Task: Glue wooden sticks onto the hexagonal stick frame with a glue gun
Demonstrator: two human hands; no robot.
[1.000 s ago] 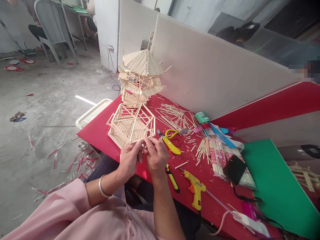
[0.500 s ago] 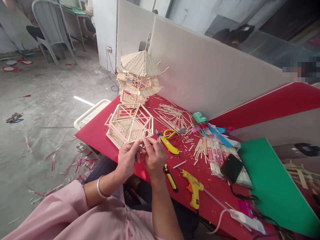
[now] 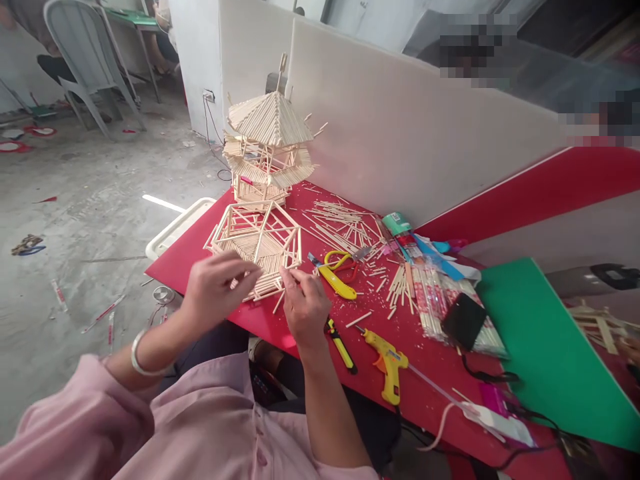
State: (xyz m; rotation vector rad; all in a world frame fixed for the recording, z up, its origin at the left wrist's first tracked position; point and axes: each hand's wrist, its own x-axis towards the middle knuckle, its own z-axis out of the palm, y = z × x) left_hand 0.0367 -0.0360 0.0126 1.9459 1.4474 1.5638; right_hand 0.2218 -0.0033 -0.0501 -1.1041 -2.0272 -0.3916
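Observation:
My left hand (image 3: 220, 287) is held above the near left side of a hexagonal wooden-stick frame (image 3: 257, 263). Its fingers are loosely bent, thumb and forefinger a little apart, and I see nothing between them. At the near right corner of that frame is my right hand (image 3: 306, 303), thumb and forefinger pinched together. A thin wooden stick (image 3: 279, 303) pokes out below those fingertips; the grip itself is partly hidden. Behind the frame stands a tiered stick pagoda (image 3: 270, 133) with a pointed roof.
On the red tabletop (image 3: 185, 260) lie loose sticks (image 3: 345, 223), a yellow cutter (image 3: 337, 283), scissors (image 3: 345, 260), a yellow-black cutter (image 3: 343, 347) and a yellow glue gun (image 3: 387, 363). Packed sticks (image 3: 430, 300) and a green board (image 3: 545, 353) are at right. A white panel (image 3: 360, 127) stands behind.
My left hand has parted from my right hand and moved left and up. The right hand stays by the frame's near corner. The view has shifted slightly.

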